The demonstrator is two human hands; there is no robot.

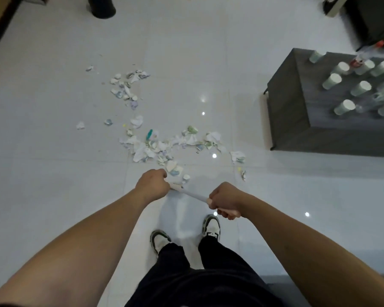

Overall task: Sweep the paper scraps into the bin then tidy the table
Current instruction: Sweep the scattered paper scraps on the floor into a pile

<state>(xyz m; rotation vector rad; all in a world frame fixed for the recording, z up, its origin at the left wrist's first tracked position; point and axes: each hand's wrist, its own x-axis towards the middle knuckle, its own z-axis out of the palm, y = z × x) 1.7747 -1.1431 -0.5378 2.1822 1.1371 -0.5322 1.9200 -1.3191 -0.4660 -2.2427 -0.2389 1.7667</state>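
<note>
Glossy pale floor tiles [53, 85] are reflecting ceiling lights as small bright spots. A black cylindrical base [102, 7] is standing at the top left edge. Two grey-and-white sneakers [211, 227] are planted on the floor, with black trousers [197, 273] hanging above them.

We seem to be in a home living room: glossy white floor tiles [186, 63], a low dark grey desk [297, 120] crowded with paper cups [331, 81] across its top, and dark furniture [377, 18] beyond its far right corner.
</note>
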